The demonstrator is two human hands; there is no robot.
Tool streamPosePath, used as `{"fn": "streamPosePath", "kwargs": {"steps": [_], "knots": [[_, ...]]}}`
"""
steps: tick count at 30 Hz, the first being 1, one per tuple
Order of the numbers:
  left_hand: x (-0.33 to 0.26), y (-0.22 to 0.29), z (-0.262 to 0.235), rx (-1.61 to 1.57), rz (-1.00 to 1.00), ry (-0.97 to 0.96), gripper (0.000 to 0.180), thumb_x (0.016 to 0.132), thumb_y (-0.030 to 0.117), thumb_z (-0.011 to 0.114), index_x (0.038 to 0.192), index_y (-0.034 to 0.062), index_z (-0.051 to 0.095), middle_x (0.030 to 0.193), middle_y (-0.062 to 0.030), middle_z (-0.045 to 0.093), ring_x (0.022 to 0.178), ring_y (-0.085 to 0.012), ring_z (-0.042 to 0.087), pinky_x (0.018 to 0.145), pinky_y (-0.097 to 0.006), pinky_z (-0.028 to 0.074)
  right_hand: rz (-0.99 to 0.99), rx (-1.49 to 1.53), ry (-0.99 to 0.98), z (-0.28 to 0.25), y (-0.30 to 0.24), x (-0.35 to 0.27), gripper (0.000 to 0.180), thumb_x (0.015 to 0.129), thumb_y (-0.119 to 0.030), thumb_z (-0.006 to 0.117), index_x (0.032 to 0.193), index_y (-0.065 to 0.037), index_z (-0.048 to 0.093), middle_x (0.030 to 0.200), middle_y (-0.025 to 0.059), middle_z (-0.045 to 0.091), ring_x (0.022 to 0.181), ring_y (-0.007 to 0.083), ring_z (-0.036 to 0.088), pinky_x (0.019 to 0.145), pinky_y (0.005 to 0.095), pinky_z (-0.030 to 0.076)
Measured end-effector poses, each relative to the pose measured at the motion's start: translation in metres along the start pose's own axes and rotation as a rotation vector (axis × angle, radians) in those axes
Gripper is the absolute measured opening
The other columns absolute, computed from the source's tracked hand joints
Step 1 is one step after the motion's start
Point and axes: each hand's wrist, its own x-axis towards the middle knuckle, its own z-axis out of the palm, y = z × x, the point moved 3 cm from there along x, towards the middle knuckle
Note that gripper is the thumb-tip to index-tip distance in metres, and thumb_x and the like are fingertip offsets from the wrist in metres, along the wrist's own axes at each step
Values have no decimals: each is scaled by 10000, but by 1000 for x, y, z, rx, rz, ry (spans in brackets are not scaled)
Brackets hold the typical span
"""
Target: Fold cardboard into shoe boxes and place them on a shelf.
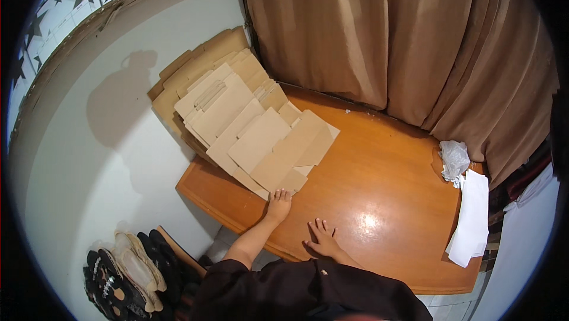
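A slanting pile of flattened brown cardboard boxes (261, 137) lies on the left part of the orange-brown wooden table (379, 179) and leans against the wall. My left hand (280, 205) is at the pile's near corner, its fingers close together and bent over the cardboard edge; its thumb is hidden. To the right of it, my right hand (323, 240) rests palm down on the tabletop near the front edge. Its fingers are spread and nothing is in it.
A crumpled clear plastic bag (454, 158) and folded white paper (471, 217) lie along the table's right side. Brown curtains (367, 31) hang behind the table. Several pairs of shoes (127, 270) stand at the lower left, beside the white wall (71, 185).
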Motion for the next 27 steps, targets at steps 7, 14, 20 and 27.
{"fn": "streamPosePath", "kwargs": {"steps": [7, 14, 20, 27], "knots": [[-60, 31, -5, -363, 312, -21, 224, 899, 137, 452, 1057, 1, 533, 1187, -177, 556, 1171, -289, 487, 963, -568, 321, 12, 772, 977, 15, 55, -5, 679, 845, -238, 529, 1405, -35, 204, 1434, 235, 224, 1324, 398, 206, 1047, 565, 113], [-95, 42, -12, -475, 410, -160, 229, 899, 79, 426, 1094, 46, 541, 1296, -111, 486, 1280, -305, 364, 1012, -581, 244, 508, 248, 957, -9, 67, -71, 619, 816, -213, 549, 1375, -98, 310, 1412, 225, 254, 1321, 384, 211, 1027, 576, 162], [-61, 36, -29, -780, 206, -23, 153, 900, 58, 431, 1001, 32, 543, 1252, -131, 503, 1275, -327, 361, 1025, -561, 228, 559, 117, 633, -31, 53, -88, 617, 773, -230, 608, 1340, -176, 371, 1426, 143, 263, 1335, 348, 202, 971, 663, 158], [-10, 55, -115, -1098, 208, 329, 259, 978, 161, 353, 899, 4, 544, 1000, -135, 586, 1075, -277, 538, 955, -390, 380, 510, 104, 1442, -80, 68, -131, 767, 741, -157, 646, 1394, -80, 250, 1402, 246, 236, 1299, 395, 237, 1046, 487, 206]]}}
